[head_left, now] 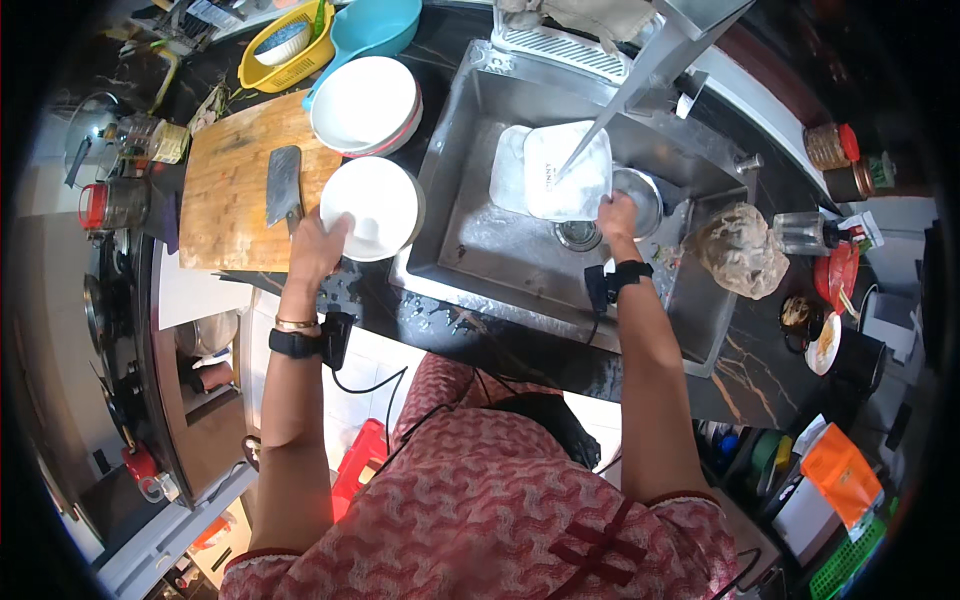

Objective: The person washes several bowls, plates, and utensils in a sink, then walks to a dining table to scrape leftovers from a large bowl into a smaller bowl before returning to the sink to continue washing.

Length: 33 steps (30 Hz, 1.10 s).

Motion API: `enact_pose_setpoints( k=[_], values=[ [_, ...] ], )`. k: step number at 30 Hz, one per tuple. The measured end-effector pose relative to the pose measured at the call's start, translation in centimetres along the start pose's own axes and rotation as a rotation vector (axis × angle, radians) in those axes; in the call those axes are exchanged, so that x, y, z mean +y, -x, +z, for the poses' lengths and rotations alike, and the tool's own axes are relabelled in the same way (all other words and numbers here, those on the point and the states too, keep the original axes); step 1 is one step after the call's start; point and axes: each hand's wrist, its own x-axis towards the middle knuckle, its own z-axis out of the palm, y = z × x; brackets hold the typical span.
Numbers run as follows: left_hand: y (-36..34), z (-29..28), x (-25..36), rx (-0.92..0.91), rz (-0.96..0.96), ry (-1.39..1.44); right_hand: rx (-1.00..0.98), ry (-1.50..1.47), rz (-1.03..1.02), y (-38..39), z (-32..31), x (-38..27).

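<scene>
My left hand [318, 248] grips the near left rim of a white bowl [372, 205] at the counter's edge, thumb over the rim. Over the sink [500, 262], my right hand [617, 217] is closed on the corner of a white, translucent plastic container [567, 165] with print on it. A stream of water from the tap [655, 62] runs down onto this container. A paler translucent piece [509, 172] shows beside its left edge. Close by my right hand, a round metal bowl [645, 198] rests in the sink, partly hidden.
A cleaver [284, 185] lies on a wooden cutting board [215, 200] at the left. Stacked bowls [362, 100], a blue basin [380, 28] and a yellow basket [258, 75] stand behind. Right of the sink sits a crumpled plastic bag [742, 250]. Cables hang from both wrists.
</scene>
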Motion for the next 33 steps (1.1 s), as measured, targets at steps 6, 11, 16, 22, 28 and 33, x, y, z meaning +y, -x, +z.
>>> enact_pose_setpoints(
  k=[6, 11, 16, 22, 28, 33],
  values=[
    [1.0, 0.0, 0.2, 0.333, 0.332, -0.22, -0.332, -0.864, 0.444, 2.5, -3.0, -2.6],
    [1.8, -1.2, -0.3, 0.297, 0.154, 0.249, -0.414, -1.273, 0.538, 3.8, -3.1, -4.9],
    [2.2, -4.5, -1.4, 0.266, 0.11, 0.617, -0.56, -1.406, 0.463, 3.8, -1.1, -4.5],
    [1.7, -6.7, -4.8, 0.378, -0.065, 0.589, -0.528, -1.558, 0.465, 4.3, -0.9, -6.5],
    [-1.0, -7.7, -8.7, 0.494, -0.126, 0.579, -0.612, -1.524, 0.363, 3.6, -1.8, -5.4],
    [-3.9, -9.7, -10.0, 0.468, -0.093, 0.68, -0.36, -1.199, 0.371, 3.9, -2.3, -6.0]
  ],
)
